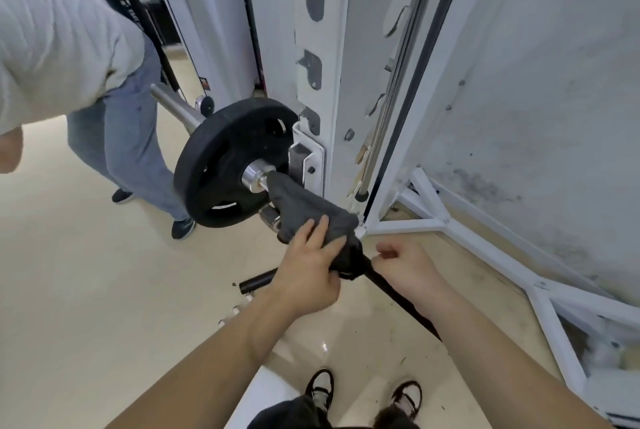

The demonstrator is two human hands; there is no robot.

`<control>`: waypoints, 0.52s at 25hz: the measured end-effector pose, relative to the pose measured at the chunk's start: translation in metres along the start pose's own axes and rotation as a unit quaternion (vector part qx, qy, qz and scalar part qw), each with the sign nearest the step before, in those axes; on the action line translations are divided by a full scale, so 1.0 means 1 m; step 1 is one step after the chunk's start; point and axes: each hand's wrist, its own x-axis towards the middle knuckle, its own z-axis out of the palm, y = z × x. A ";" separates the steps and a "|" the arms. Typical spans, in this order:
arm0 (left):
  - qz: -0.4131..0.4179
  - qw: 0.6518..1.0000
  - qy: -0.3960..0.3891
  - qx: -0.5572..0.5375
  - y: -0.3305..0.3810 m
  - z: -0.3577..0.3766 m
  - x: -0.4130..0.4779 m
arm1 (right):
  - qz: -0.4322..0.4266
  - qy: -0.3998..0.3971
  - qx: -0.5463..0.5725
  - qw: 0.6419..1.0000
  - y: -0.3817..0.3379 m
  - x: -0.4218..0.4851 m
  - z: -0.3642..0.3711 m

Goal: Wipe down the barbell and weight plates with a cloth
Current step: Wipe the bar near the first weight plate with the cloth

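Beside the round black rubber weight plate (228, 165), left hand (308, 269) fingers clasping crumpled dark grey cloth (311, 217) over black steel barbell (398, 293), right hand (408, 269) curled closed nearby

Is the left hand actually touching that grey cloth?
Touching. The head view shows the left hand pressed flat on the grey cloth, fingers spread over it.

The barbell (258, 175) is carried at the rack upright (318, 58), with the weight plate (221, 165) mounted on its sleeve just left of the upright. The cloth (304, 217) is draped over the bar in front of the plate. The left hand (308, 272) is laid on the cloth; the right hand (405, 269) is set just right of it. A second person (69, 58) is placed at the far left, beyond the plate.
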 end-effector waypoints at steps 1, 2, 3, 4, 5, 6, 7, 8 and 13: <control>-0.002 0.998 0.057 -0.031 -0.004 0.003 0.000 | -0.001 -0.012 -0.029 0.999 0.002 0.003 0.003; -0.023 0.991 0.124 -0.052 -0.006 0.005 0.002 | -0.011 -0.016 -0.057 0.998 0.004 0.008 0.005; -0.059 0.980 0.182 -0.063 -0.006 0.005 0.004 | -0.022 -0.026 -0.087 0.996 0.003 0.011 0.006; -0.107 0.969 0.208 -0.073 -0.005 0.004 0.010 | -0.033 -0.037 -0.125 0.991 0.000 0.013 0.008; -0.162 0.961 0.202 -0.095 0.002 0.005 0.017 | -0.041 -0.043 -0.161 0.985 -0.003 0.016 0.011; -0.211 0.950 0.188 -0.133 0.011 0.008 0.025 | -0.041 -0.050 -0.190 0.980 -0.008 0.019 0.014; -0.246 0.935 0.181 -0.180 0.022 0.010 0.031 | -0.042 -0.053 -0.215 0.974 -0.011 0.021 0.018; -0.262 0.920 0.189 -0.220 0.030 0.013 0.038 | -0.040 -0.043 -0.247 0.967 -0.014 0.024 0.022; -0.182 0.925 0.235 -0.238 -0.007 0.003 0.037 | -0.047 -0.068 -0.351 0.933 -0.024 0.031 0.022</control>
